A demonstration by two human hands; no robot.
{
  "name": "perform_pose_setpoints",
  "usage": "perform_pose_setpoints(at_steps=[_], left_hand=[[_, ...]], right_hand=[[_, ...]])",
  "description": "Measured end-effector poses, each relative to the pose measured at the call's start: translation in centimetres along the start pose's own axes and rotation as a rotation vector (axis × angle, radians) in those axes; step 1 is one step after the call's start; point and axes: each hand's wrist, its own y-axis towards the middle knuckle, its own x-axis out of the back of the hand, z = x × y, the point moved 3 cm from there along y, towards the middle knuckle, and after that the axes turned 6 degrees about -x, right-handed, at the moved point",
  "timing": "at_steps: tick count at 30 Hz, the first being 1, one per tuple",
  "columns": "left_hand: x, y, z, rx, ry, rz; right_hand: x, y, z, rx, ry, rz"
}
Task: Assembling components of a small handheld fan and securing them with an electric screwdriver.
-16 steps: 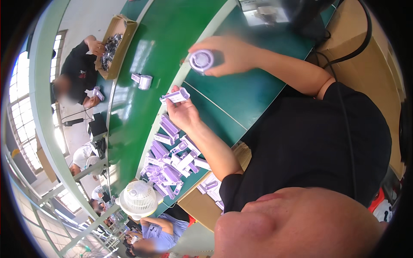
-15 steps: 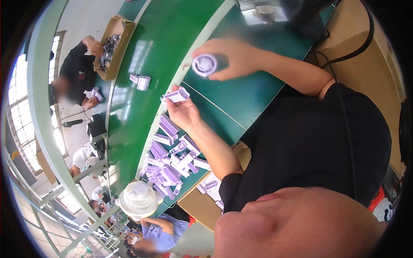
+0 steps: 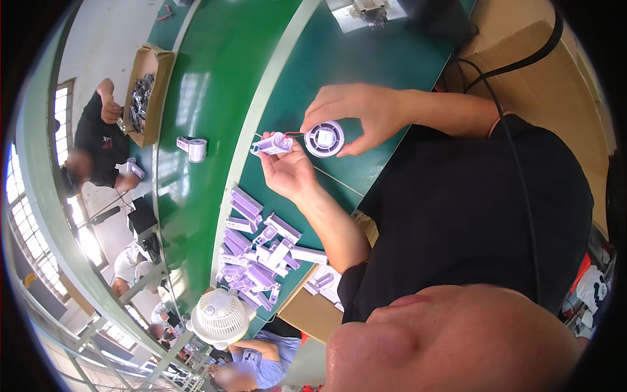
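Note:
My left hand (image 3: pixel 289 172) is closed on a lilac plastic handle housing (image 3: pixel 274 144), held between thumb and fingers with the palm turned up. Beside it, my right hand (image 3: pixel 369 114) grips a round lilac plastic head (image 3: pixel 317 145) by its rim; a pale square shows at its centre. A thin red wire (image 3: pixel 294 133) spans the small gap between the two parts. Below my left hand, a heap of lilac housings (image 3: pixel 261 261) lies on the dark green table (image 3: pixel 287 98).
A white fan (image 3: pixel 221 315) stands by the heap, with a cardboard box (image 3: pixel 307 313) of lilac parts near it. Across the green belt (image 3: pixel 219 85), a person (image 3: pixel 98 130) works at a carton of small parts (image 3: pixel 160 68). A lilac assembly (image 3: pixel 195 150) rests on the belt.
My right hand has brought the round head close to the handle housing, and a red wire now shows between them. The view has shifted a little.

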Motion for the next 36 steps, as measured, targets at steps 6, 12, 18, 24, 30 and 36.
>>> perform_pose_setpoints(at_steps=[6, 12, 18, 24, 30, 36], left_hand=[[-0.3, -0.4, 0.3, 0.019, -0.048, 0.041], [-0.4, -0.8, 0.2, -0.01, -0.018, 0.172], [-1.0, -1.6, 0.6, -0.056, 0.046, 0.249], [-0.8, -1.3, 1.1, -0.04, 0.014, 0.28], [-1.0, -1.4, 1.4, -0.029, 0.027, 0.311], [-1.7, -2.4, 1.5, -0.105, 0.144, 0.48]], right_hand=[[-0.4, -0.2, -0.3, -0.029, 0.031, 0.026], [-0.8, -0.7, -0.7, -0.064, 0.044, 0.072], [-0.5, -1.0, -1.1, -0.03, 0.055, 0.069], [0.8, -1.2, -1.1, -0.064, 0.047, 0.033], [0.9, -1.2, -1.3, -0.07, 0.057, 0.065], [0.3, -2.1, -2.4, -0.08, 0.106, 0.079]])
